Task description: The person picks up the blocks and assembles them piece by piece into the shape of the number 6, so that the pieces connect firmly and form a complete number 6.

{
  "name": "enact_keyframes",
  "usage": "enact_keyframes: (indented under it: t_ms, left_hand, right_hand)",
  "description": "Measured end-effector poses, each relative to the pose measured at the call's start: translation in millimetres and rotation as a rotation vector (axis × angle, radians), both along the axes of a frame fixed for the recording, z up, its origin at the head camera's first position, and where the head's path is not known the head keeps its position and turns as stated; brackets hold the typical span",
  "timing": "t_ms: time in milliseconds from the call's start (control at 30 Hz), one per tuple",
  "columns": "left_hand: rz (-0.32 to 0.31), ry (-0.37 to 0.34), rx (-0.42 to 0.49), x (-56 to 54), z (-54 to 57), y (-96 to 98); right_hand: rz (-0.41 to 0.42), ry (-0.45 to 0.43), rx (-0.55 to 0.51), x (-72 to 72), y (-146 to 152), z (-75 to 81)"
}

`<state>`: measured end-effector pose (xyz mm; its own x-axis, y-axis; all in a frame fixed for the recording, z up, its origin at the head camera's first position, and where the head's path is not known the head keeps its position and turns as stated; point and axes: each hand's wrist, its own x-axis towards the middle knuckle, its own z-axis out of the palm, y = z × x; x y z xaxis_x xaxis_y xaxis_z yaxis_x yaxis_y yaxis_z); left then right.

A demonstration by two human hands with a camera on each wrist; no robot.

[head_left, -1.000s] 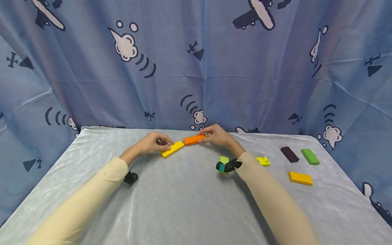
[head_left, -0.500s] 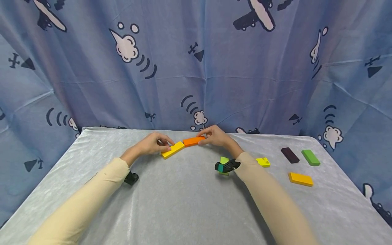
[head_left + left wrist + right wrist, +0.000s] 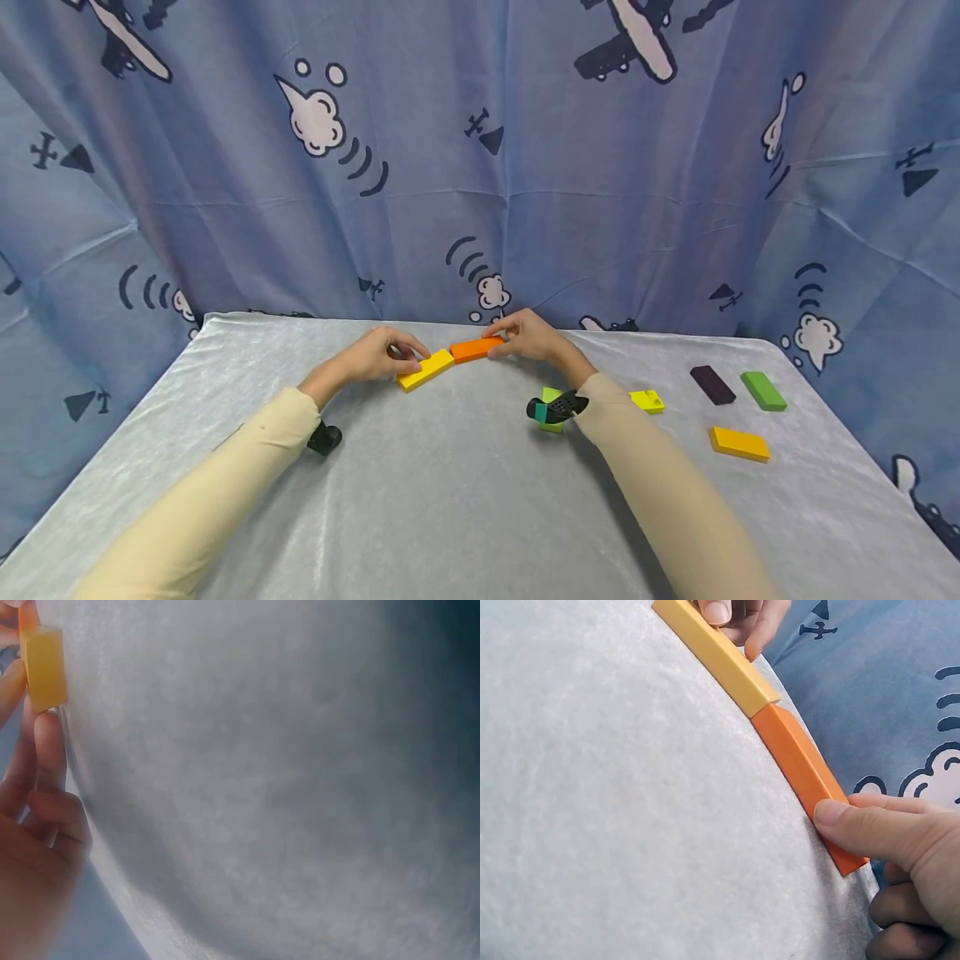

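Two long flat blocks lie end to end near the far edge of the cloth, meeting at a slight angle. The yellow block (image 3: 426, 372) is on the left, the orange block (image 3: 476, 350) on the right. My left hand (image 3: 377, 353) pinches the yellow block between thumb and fingers. In the right wrist view, the thumb of my right hand (image 3: 922, 844) presses the near side of the orange block (image 3: 799, 765), with the forefinger behind it. The touching ends of both blocks show there. From the left wrist, the yellow block (image 3: 45, 669) appears end-on at the upper left.
To the right lie a dark block (image 3: 712, 385), a green block (image 3: 763, 391) and an amber block (image 3: 739, 444). A small yellow piece (image 3: 647, 402) sits beside the right sleeve. A lime piece (image 3: 551, 395) is partly hidden by the wrist strap. A blue curtain (image 3: 420, 167) hangs behind.
The orange block has shifted slightly left and toward me, its end now against the yellow block. Both hands keep their hold; the view has tilted slightly.
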<state>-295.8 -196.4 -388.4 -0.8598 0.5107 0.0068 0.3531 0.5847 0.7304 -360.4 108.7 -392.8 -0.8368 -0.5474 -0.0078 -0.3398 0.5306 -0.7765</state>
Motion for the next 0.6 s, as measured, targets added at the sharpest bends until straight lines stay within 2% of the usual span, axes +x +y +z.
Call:
enact_keyframes:
  t_ms: [133,333,600]
  left_hand:
    - [-0.004,0.004,0.002,-0.3,-0.1,-0.4]
    - [-0.001,-0.004,0.004,-0.3,1.2,-1.5]
    - [-0.008,-0.006,0.006,0.1,0.2,-1.6]
  right_hand:
    - [-0.018,0.001,-0.012,-0.7,1.8,-0.8]
    - [-0.091,0.004,-0.054,-1.2,8.3,-2.0]
    - [-0.1,0.027,-0.03,0.0,12.5,-3.9]
